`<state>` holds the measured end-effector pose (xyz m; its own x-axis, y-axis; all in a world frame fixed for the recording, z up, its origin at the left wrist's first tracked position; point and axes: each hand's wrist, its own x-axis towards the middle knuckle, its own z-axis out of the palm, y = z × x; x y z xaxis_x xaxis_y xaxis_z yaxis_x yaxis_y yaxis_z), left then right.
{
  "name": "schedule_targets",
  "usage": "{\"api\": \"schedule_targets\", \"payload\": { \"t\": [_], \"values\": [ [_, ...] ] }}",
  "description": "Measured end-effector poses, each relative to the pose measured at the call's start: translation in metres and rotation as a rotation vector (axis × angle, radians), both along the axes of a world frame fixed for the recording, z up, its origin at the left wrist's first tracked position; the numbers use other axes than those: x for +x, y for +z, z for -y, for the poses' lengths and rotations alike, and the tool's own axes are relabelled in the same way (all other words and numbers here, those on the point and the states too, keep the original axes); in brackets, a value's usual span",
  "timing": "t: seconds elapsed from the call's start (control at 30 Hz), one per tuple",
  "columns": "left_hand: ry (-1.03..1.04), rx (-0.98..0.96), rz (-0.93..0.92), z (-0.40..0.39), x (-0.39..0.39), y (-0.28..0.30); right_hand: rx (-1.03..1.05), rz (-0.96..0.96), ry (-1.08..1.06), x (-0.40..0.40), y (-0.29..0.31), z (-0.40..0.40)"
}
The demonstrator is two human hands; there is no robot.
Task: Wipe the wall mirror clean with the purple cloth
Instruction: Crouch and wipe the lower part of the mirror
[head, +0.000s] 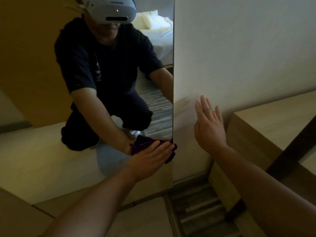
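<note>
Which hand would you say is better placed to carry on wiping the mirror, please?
The left hand: it presses the purple cloth flat on the mirror near its right edge. The right hand rests open on the wall.

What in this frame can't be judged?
- Purple cloth: mostly hidden under the left hand, head view.
- Mirror: top and left cut off by the frame; cleanliness unreadable in dim, soft footage.
- Right hand: whether it touches the wall is unclear.
</note>
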<state>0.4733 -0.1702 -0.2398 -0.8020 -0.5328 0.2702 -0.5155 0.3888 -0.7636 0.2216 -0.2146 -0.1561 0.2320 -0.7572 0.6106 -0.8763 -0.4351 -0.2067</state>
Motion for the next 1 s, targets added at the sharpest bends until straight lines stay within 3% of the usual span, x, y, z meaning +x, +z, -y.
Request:
{"api": "schedule_targets", "payload": {
  "t": [0.2,0.57,0.67,0.8,1.0],
  "values": [
    [0.028,0.216,-0.009,-0.031,0.035,-0.005,0.039,-0.049,0.061,0.017,-0.019,-0.020],
    [0.040,-0.211,-0.660,-0.114,0.129,0.123,-0.188,-0.005,0.390,0.140,0.026,-0.084],
    [0.084,-0.266,-0.683,-0.150,0.180,0.111,-0.235,-0.122,0.470,0.186,0.003,-0.106],
    [0.196,-0.163,-0.650,-0.188,0.238,0.069,-0.217,-0.313,0.484,0.241,-0.035,-0.122],
    [0.241,-0.155,-0.608,-0.201,0.292,0.028,-0.214,-0.422,0.406,0.286,-0.068,-0.120]
  ]
}}
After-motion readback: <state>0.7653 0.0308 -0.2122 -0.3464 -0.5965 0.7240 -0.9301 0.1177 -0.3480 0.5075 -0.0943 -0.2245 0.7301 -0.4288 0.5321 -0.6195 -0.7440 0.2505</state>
